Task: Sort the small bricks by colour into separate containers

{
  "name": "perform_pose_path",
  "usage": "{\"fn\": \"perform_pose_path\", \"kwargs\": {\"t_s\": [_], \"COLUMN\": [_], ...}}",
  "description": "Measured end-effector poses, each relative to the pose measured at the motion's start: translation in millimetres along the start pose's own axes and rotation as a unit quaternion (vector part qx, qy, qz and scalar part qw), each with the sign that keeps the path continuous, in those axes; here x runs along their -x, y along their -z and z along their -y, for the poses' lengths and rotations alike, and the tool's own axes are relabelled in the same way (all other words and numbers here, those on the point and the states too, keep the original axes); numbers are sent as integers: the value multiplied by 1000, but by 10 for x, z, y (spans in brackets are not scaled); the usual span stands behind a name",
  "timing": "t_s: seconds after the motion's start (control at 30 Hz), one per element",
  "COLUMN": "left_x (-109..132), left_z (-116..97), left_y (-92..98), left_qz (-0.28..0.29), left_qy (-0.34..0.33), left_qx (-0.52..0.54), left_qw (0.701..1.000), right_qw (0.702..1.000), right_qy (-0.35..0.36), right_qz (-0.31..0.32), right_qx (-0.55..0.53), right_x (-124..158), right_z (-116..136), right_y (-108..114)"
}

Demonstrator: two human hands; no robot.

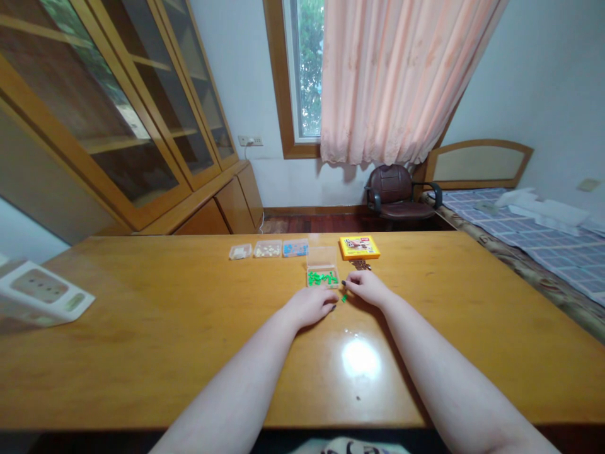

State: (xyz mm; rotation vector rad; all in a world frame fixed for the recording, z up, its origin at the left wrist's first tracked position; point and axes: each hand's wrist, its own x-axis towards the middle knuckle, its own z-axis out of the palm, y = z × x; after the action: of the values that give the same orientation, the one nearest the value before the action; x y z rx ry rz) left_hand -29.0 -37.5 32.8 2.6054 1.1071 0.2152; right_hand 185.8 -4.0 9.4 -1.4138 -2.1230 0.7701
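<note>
A clear plastic box (322, 257) with its lid raised stands mid-table, holding several small green pieces (321, 278). My left hand (312, 306) rests on the table at the front of this box, fingers slightly bent, thumb apart, nothing visible in it. To the right of the box is my right hand (368, 287), its fingertips drawn together; whatever they may hold is too small to make out. A few loose green bits (345, 297) lie on the table between the two hands. Just beyond my right hand is a small pile of brown pieces (361, 265).
Clear boxes of blue pieces (295, 248), cream pieces (267, 250) and whitish pieces (241, 252) line the back left. A yellow box (359, 248) lies at the back right. At the far left stands a white device (47, 293) on the wooden table (165, 353).
</note>
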Motion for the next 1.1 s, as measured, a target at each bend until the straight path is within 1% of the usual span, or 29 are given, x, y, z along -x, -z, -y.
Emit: {"fn": "perform_pose_path", "kwargs": {"t_s": [0.17,0.4,0.57,0.7,0.77,0.93,1.0,1.1], "left_x": [-21,-49,-49,-44,-47,-65,-69,-66], "left_z": [-4,7,7,2,0,2,1,-2], "left_y": [-8,-30,-40,-31,-31,-42,-44,-44], "left_qz": [-3,-11,-18,-21,-18,-10,-8,-5], "left_qy": [22,45,44,35,32,36,39,36], "left_qx": [0,-7,-23,-11,-7,-21,-22,-23], "left_qw": [1000,999,999,999,999,999,999,999], "right_qw": [1000,1000,1000,1000,1000,996,995,996], "right_qy": [-6,-5,-8,-13,-10,2,-3,-9], "right_qz": [3,-6,-1,2,11,74,80,73], "right_qx": [7,23,17,8,0,-50,-59,-50], "right_x": [9,-9,-6,1,7,11,7,2], "right_z": [50,40,42,51,44,-40,-84,-121], "right_y": [-4,-44,-34,-17,-6,25,30,25]}}
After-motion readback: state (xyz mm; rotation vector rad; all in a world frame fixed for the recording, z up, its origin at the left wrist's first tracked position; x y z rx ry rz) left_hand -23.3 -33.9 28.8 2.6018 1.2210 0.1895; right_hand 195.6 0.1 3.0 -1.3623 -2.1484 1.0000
